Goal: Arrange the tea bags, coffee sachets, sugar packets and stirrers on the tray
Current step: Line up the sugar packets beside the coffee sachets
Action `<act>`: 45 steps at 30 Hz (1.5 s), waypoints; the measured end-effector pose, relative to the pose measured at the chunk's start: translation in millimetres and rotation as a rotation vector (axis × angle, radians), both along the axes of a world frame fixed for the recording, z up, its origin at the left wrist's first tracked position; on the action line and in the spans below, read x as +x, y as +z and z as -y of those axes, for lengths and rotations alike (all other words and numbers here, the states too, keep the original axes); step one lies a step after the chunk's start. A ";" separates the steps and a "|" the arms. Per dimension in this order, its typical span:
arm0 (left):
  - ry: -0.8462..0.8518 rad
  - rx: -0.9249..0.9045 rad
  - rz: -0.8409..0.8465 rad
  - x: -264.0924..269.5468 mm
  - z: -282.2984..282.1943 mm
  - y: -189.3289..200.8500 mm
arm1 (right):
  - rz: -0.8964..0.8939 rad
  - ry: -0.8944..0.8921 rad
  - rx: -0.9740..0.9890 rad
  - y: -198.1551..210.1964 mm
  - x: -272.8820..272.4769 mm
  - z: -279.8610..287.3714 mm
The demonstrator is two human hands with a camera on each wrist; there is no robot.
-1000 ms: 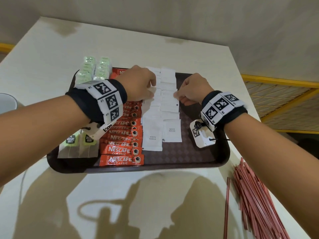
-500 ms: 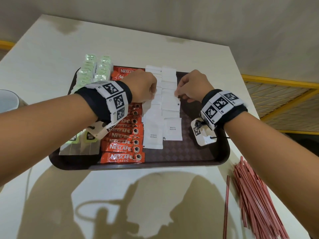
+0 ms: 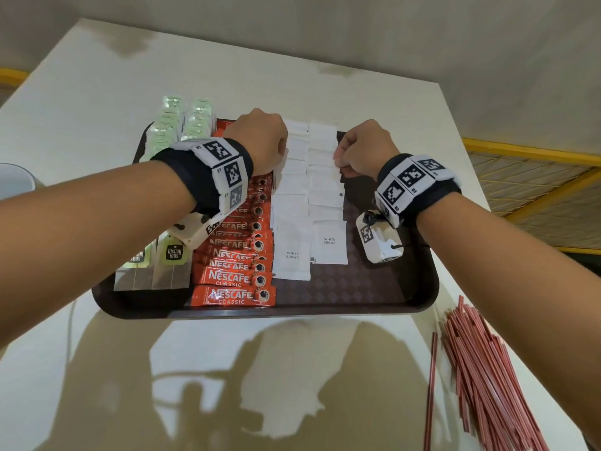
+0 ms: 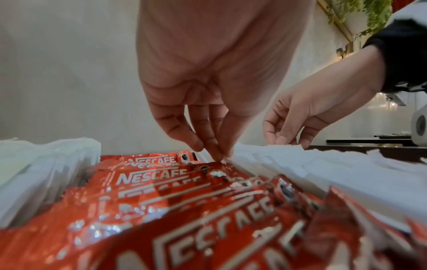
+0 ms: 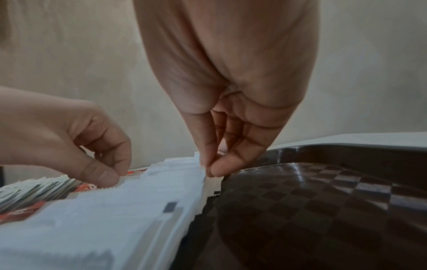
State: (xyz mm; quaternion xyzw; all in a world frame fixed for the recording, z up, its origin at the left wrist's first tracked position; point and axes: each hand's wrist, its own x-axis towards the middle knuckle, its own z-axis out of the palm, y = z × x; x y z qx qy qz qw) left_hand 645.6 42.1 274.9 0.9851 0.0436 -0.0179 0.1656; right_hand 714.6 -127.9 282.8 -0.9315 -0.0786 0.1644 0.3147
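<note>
A dark brown tray (image 3: 374, 294) holds tea bags (image 3: 169, 258) on the left, a column of red coffee sachets (image 3: 232, 278) and two columns of white sugar packets (image 3: 327, 196). My left hand (image 3: 283, 151) is at the far left edge of the sugar rows. Its thumb and fingertips (image 4: 217, 155) pinch a packet's edge beside the sachets (image 4: 150, 175). My right hand (image 3: 340, 157) pinches the right edge of the sugar stack (image 5: 175, 175) between thumb and forefinger (image 5: 208, 169). Red stirrers (image 3: 481, 369) lie off the tray on the table at the right.
The tray's right part (image 5: 323, 191) is bare chequered surface. One stirrer (image 3: 431, 385) lies apart from the pile. A white cup (image 3: 13, 180) stands at the table's left edge. A yellow frame (image 3: 536, 154) runs beyond the table's right side.
Both hands have crept slightly toward the tray's far end along the sugar rows and still pinch the packets' edges. The head view has tilted a little.
</note>
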 end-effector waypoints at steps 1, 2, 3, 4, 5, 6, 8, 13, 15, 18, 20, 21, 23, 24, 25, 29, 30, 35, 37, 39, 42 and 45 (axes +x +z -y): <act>0.008 -0.005 0.000 0.2 -0.3 0.5 | 0.015 0.006 0.001 0.1 0.5 0.0; 0.015 -0.009 0.002 0.4 -0.5 1.0 | 0.032 0.015 -0.007 0.4 0.5 0.2; 0.019 -0.014 0.006 0.7 -1.1 1.5 | 0.052 0.028 -0.017 -0.4 1.4 0.6; 0.021 -0.015 0.006 0.7 -1.1 1.9 | 0.068 0.042 -0.028 -0.4 1.1 0.8; 0.021 -0.014 0.005 0.4 -1.1 2.2 | 0.092 0.057 -0.039 -1.2 1.2 1.1; 0.020 -0.015 0.004 -0.2 -1.3 2.4 | 0.127 0.071 -0.053 -1.1 0.3 1.5; 0.026 -0.023 0.014 -2.2 -2.2 2.7 | 0.211 0.112 -0.078 -0.5 -0.8 3.8; -0.061 -0.069 0.062 -15.1 1.0 5.9 | 0.249 0.392 -0.177 6.4 -14.7 11.3; -0.127 -0.054 0.006 -18.1 6.5 5.9 | 0.238 0.458 -0.222 5.3 -17.1 12.5; -0.170 -0.039 -0.099 -14.9 11.0 2.8 | 0.238 0.467 -0.222 3.7 -19.5 13.2; -0.161 -0.057 -0.149 -10.9 11.1 1.7 | 0.256 0.441 -0.200 4.2 -20.1 15.1; -0.150 -0.072 -0.165 -9.2 10.4 2.1 | 0.263 0.429 -0.188 4.6 -19.9 16.5; -0.127 -0.093 -0.185 -6.5 8.4 3.9 | 0.265 0.419 -0.172 5.2 -19.8 19.0; -0.117 -0.096 -0.190 -5.8 7.4 5.2 | 0.262 0.419 -0.167 5.3 -19.8 20.3; -0.111 -0.095 -0.192 -5.2 6.9 6.4 | 0.259 0.418 -0.163 5.3 -20.0 21.8; -0.086 -0.085 -0.196 -4.8 8.0 7.5 | 0.248 0.443 -0.175 5.3 -24.1 24.9; -0.075 -0.090 -0.194 -5.5 8.3 7.0 | 0.245 0.455 -0.181 5.7 -25.7 24.9; -0.012 -0.102 -0.142 -12.9 3.2 9.8 | 0.225 0.524 -0.189 7.8 -34.1 22.1; -0.006 -0.068 -0.131 -16.0 -1.0 12.3 | 0.231 0.539 -0.184 8.5 -37.8 19.4; -0.026 -0.023 -0.145 -19.2 -3.4 14.1 | 0.252 0.559 -0.181 8.7 -42.2 13.7; -0.063 0.027 -0.190 -23.3 -4.4 13.7 | 0.250 0.594 -0.166 6.5 -51.0 -0.3; -0.057 0.033 -0.202 -25.9 -4.5 11.8 | 0.240 0.624 -0.195 0.6 -59.2 -13.2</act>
